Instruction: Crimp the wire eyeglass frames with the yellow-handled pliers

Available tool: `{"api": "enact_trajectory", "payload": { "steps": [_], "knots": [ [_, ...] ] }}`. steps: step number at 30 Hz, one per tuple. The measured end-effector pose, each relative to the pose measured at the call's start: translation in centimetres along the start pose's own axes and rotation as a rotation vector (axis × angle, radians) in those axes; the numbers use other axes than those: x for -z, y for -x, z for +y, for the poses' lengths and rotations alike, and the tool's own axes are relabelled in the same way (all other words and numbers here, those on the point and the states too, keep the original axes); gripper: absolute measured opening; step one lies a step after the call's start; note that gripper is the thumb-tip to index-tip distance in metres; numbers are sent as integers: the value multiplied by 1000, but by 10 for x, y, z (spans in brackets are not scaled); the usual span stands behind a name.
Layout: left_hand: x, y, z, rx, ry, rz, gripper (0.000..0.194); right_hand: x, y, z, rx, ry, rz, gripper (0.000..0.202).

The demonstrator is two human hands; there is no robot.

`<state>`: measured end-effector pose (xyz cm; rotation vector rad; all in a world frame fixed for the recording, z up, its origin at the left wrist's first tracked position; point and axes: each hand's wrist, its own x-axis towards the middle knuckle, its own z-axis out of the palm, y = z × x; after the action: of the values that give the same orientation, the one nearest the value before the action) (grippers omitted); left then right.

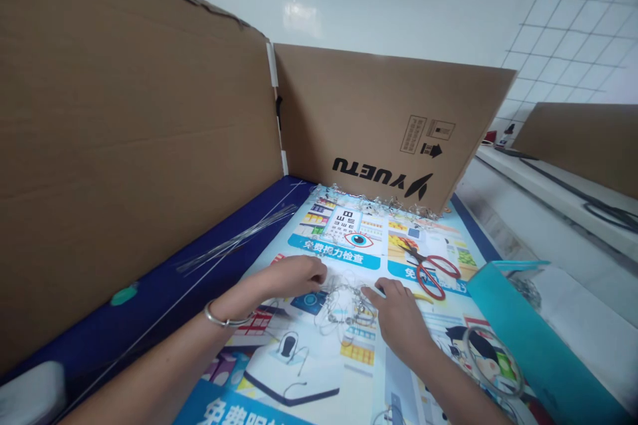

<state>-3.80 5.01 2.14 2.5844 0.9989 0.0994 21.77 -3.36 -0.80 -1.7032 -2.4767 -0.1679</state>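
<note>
A loose ring of thin silvery wire with small shiny pieces point(343, 304) lies on the printed sheet between my hands. My left hand point(298, 275), with a bangle at its wrist, is at the upper left of the ring, its fingers curled closed; anything in them is too small to make out. My right hand point(401, 312) meets the ring's right edge, thumb and bent forefinger closed on the wire. Red-handled scissors point(432, 270) lie beyond my right hand, blades parted. A yellow-handled tool point(423, 296) shows partly beside that hand.
Tall cardboard panels point(139, 113) stand at the left and back. Small glittering bits point(379, 204) line the back panel's foot. A bundle of straight wires point(239, 237) lies left. At right are a teal box point(543, 339) and a silvery coil point(491, 362). A white object point(32, 388) sits near left.
</note>
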Motion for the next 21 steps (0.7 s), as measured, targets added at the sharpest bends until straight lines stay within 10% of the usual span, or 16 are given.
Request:
{"api": "enact_trajectory", "payload": {
  "steps": [21],
  "knots": [
    [-18,-8,-3,56,-100,81,14,-1,1,0,8,12,16,58]
  ]
}}
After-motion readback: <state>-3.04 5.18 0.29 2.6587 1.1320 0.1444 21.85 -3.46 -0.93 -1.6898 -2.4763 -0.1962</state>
